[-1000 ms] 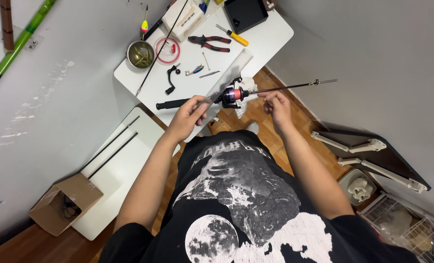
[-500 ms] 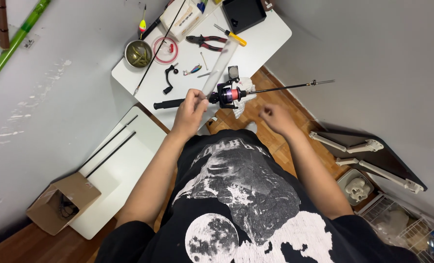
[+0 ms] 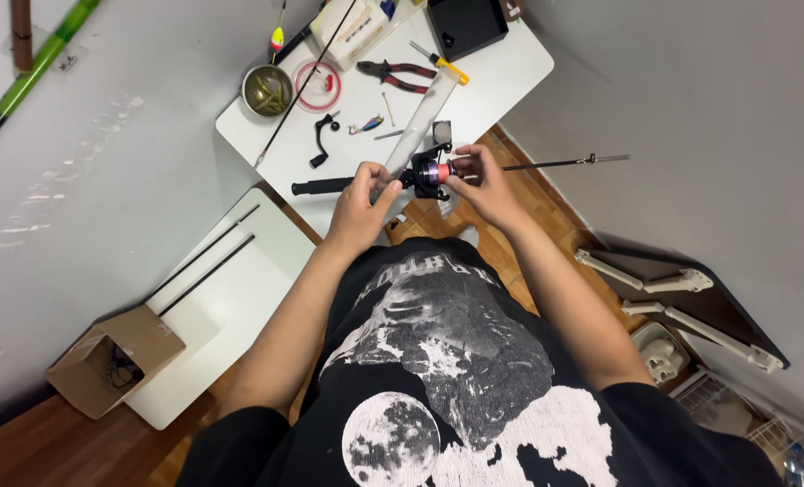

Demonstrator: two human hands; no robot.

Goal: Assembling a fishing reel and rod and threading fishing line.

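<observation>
I hold a short black fishing rod (image 3: 546, 165) level in front of my chest, over the near edge of a white table (image 3: 267, 149). My left hand (image 3: 359, 206) is closed around the rod's grip just behind the black spinning reel (image 3: 427, 171). My right hand (image 3: 483, 185) is at the reel's front, fingers on its pink-red spool. The rod's black handle end (image 3: 316, 187) sticks out to the left and its thin tip points right toward the grey wall.
On the white table lie red-handled pliers (image 3: 395, 74), a yellow-handled tool (image 3: 440, 63), a black reel crank (image 3: 323, 137), a small lure (image 3: 366, 124), a round bowl (image 3: 268, 89), a red line coil (image 3: 316, 86) and a black box (image 3: 467, 25). A cardboard box (image 3: 113, 361) sits on the floor at left.
My right hand has come in from the rod shaft to the reel's spool. The rod has shifted slightly left and closer to me.
</observation>
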